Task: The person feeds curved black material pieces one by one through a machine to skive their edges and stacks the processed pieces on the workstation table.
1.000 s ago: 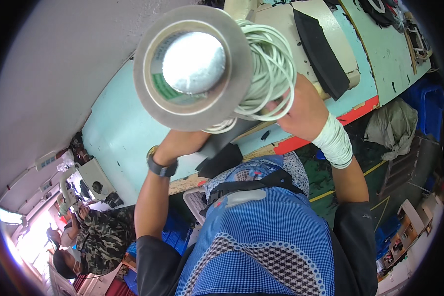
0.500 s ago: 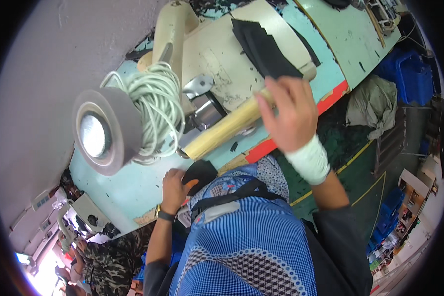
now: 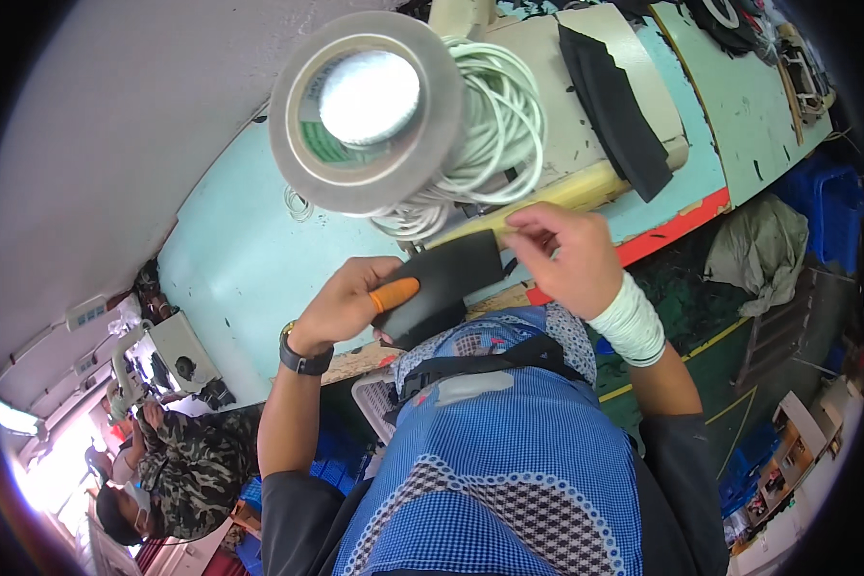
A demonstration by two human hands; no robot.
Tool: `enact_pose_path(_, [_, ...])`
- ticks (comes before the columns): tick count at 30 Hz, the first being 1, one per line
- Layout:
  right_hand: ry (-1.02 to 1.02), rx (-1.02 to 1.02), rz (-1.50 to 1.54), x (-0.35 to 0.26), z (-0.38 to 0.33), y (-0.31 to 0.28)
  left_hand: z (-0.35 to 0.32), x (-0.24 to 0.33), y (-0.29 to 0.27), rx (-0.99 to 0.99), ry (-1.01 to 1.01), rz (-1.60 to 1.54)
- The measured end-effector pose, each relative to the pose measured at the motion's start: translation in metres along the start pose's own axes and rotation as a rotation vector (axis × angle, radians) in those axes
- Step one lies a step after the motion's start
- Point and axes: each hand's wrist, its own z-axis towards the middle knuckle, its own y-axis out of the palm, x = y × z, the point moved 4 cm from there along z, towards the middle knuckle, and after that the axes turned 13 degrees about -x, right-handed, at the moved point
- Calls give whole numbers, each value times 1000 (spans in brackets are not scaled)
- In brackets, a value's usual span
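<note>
My left hand [image 3: 348,296], with an orange cover on its thumb, grips a flat black piece [image 3: 446,280] over the front edge of the table. Close to the right end of that piece is my right hand [image 3: 574,257], a white wrap round its wrist. Its fingers are curled in toward the thumb; whether they pinch something small is hard to make out. Behind the hands, a pale yellow bar [image 3: 586,192] runs along the front of a cream sewing machine [image 3: 538,58]. Several black curved pieces [image 3: 616,113] lie stacked on the machine bed.
A big tape roll [image 3: 288,110] and a coil of white cord [image 3: 499,115] hang in front of the machine, hiding part of it. Light blue table [image 3: 230,259] extends left. At right are a blue crate [image 3: 830,216] and a grey cloth [image 3: 754,250]. Another person [image 3: 192,470] sits at far left.
My right hand has come off the yellow bar, down beside the black piece. My left hand has raised that piece into fuller view. The whole view has shifted, with the tape roll now higher and further right.
</note>
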Motion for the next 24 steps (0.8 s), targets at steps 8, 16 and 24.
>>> enact_pose_path(8, [-264, 91, -477, -8, 24, -24, 8, 7, -7, 186, -38, -44])
enact_pose_path(16, [61, 394, -364, -19, -54, -40, 39, 10, -3, 121, 69, -26])
enact_pose_path(24, [-50, 642, -1012, -1, -20, -57, 7, -128, 0, 612, -76, 909])
